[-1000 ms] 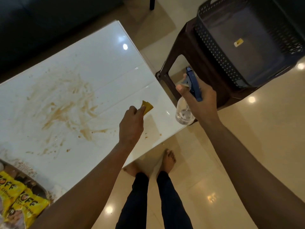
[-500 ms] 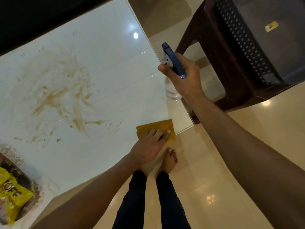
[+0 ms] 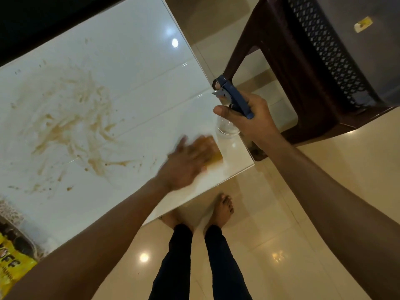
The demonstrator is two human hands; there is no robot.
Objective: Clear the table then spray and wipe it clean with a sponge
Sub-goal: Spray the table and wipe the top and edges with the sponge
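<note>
The white glossy table carries a wide brown smear across its left and middle. My left hand, blurred with motion, presses flat on a yellow sponge near the table's near right corner. My right hand holds a clear spray bottle with a blue trigger head above the table's right edge, nozzle pointing toward the table. The sponge is mostly hidden under my fingers.
A dark brown plastic stool stands right of the table with a dark perforated basket on it. Yellow snack packets lie in a tray at the bottom left corner. My bare feet stand on beige floor tiles by the table edge.
My left hand went from holding the sponge up to pressing it flat on the table, and now slides it near the corner. The spray bottle moved in over the table's right edge.
</note>
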